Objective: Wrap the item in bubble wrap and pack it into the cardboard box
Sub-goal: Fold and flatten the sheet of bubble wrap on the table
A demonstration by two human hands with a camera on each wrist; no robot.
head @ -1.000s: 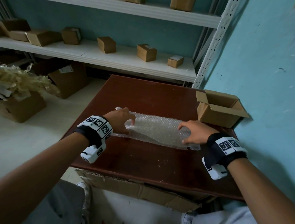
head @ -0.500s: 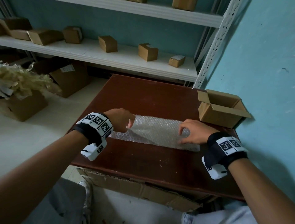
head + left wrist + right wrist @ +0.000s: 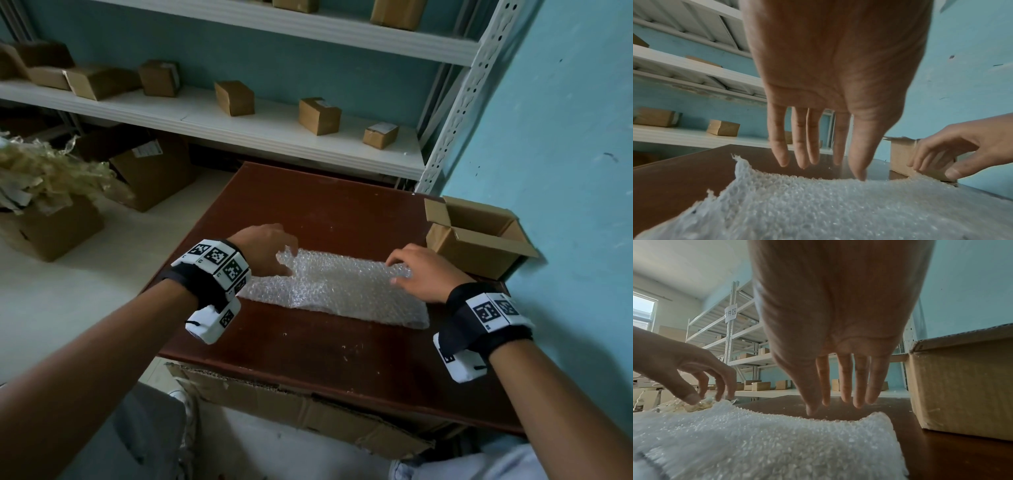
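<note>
A sheet of clear bubble wrap (image 3: 342, 291) lies folded across the middle of the dark red table (image 3: 342, 370). Nothing inside it can be made out. My left hand (image 3: 274, 248) is at its far left corner, which sticks up. In the left wrist view the fingers (image 3: 803, 154) hang straight behind the edge and only the thumb meets the wrap (image 3: 838, 211). My right hand (image 3: 407, 265) is at the far right edge, its fingers (image 3: 859, 394) straight and just over the wrap (image 3: 756, 443). The open cardboard box (image 3: 472, 253) stands right of that hand.
White shelves (image 3: 274, 137) with several small cardboard boxes run behind the table. A blue wall (image 3: 565, 137) closes the right side. On the floor to the left are larger boxes, one (image 3: 51, 229) with paper filler. Flattened cardboard (image 3: 291, 411) hangs under the table's front edge.
Both hands have moved from the wrap's ends to its far edge. The left hand lifted the far left corner, which now stands up. The wrap looks narrower and more folded.
</note>
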